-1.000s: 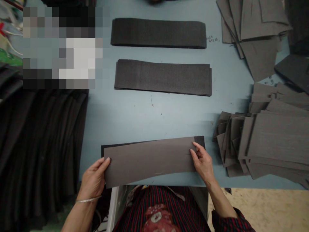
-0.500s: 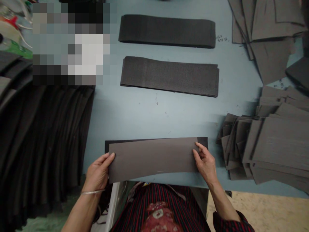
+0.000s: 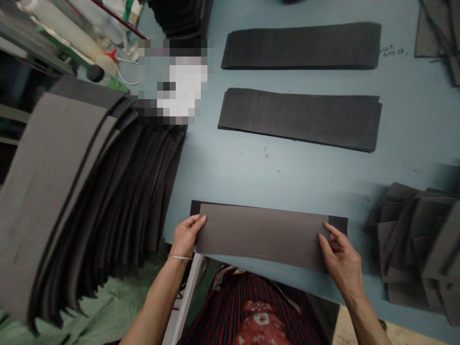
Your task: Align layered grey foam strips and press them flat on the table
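Note:
A long grey-brown rectangular sheet lies at the table's near edge, over a black strip that shows along its top and at both ends. My left hand pinches the sheet's left end, thumb on top and fingers partly hidden underneath. At the right end, my right hand grips the sheet's edge between thumb and fingers, thumb and index fingertips visible close together on its face. Beyond them lie two stacks of dark strips, a nearer stack and a farther stack.
A large fanned pile of dark sheets hangs over the table's left edge. Loose grey pieces are heaped at right, more pieces at the upper right. A black-capped bottle stands upper left by a blurred-out patch. The blue table bears small marks.
The view has swung to the left, so the table's things appear farther right and more of the left pile shows. Both hands keep their places at the sheet's ends.

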Available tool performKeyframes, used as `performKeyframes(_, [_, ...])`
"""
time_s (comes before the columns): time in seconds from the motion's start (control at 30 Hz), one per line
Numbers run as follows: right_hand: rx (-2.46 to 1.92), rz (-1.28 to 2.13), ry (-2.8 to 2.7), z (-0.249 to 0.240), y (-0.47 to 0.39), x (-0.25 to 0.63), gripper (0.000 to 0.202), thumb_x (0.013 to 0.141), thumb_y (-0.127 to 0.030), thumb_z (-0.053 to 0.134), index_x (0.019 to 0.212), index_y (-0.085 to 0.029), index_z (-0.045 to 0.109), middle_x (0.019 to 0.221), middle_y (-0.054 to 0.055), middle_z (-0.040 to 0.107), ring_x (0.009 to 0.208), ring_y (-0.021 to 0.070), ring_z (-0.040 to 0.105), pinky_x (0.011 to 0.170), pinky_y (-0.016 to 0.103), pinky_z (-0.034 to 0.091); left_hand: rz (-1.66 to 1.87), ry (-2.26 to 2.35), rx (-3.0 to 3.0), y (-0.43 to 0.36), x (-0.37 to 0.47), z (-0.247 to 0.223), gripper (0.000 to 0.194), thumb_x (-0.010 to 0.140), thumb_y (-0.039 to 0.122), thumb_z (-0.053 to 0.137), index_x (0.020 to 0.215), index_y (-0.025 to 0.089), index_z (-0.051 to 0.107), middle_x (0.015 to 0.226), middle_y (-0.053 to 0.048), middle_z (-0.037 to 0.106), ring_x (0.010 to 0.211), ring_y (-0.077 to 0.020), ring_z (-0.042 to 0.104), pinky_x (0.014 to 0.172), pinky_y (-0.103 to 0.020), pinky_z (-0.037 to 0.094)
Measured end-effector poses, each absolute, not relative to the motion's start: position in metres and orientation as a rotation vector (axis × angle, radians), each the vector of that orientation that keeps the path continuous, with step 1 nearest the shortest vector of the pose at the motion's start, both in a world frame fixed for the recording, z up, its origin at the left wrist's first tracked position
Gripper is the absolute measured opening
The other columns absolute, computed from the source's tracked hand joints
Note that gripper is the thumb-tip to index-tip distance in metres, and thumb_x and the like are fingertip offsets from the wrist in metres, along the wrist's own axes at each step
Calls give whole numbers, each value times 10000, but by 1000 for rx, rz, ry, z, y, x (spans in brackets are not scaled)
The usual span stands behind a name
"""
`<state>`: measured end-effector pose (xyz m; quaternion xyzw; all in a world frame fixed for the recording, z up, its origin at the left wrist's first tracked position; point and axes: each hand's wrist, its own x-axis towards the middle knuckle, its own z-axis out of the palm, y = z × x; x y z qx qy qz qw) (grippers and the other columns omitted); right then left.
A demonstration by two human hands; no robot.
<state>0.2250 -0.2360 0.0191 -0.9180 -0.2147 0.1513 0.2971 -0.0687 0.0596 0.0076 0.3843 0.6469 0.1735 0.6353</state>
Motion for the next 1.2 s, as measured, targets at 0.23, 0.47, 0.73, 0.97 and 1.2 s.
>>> performKeyframes(0.23, [-2470, 396, -564, 21, -234, 225, 544, 815, -559, 563, 1219, -197, 606, 841, 36, 592, 599, 117, 533, 599, 245, 443, 379, 1482, 868, 60, -63, 7, 407, 569, 441, 833, 844, 162, 724, 777, -24, 725, 661, -137, 618, 631, -220, 462])
performKeyframes(0.47, [-2493, 395, -537, 16, -237, 225, 595, 791, -601, 562, 1244, -218, 593, 885, 44, 625, 657, 138, 567, 610, 242, 447, 403, 1522, 835, 62, -60, 2, 413, 534, 428, 850, 816, 154, 723, 734, -20, 714, 629, -128, 606, 613, -218, 451])
performKeyframes(0.73, [-2507, 399, -513, 20, -232, 224, 601, 776, -613, 557, 1227, -219, 605, 883, 40, 617, 639, 138, 572, 607, 244, 454, 404, 1444, 755, 62, -60, 25, 406, 563, 412, 841, 847, 151, 718, 746, -32, 716, 621, -137, 615, 606, -235, 470])
performKeyframes(0.97, [-2530, 399, -521, 20, -232, 224, 623, 770, -637, 544, 1225, -216, 605, 895, 44, 606, 628, 137, 570, 575, 240, 447, 414, 1500, 742, 64, -57, 12, 432, 520, 408, 858, 831, 142, 717, 750, -36, 717, 636, -136, 614, 615, -230, 463])
performKeyframes(1.2, [-2538, 374, -555, 19, -234, 224, 628, 785, -639, 525, 1233, -205, 600, 861, 34, 591, 581, 119, 548, 564, 238, 435, 371, 1539, 754, 64, -55, 5, 448, 512, 439, 842, 823, 146, 710, 734, -49, 708, 617, -160, 609, 592, -263, 461])
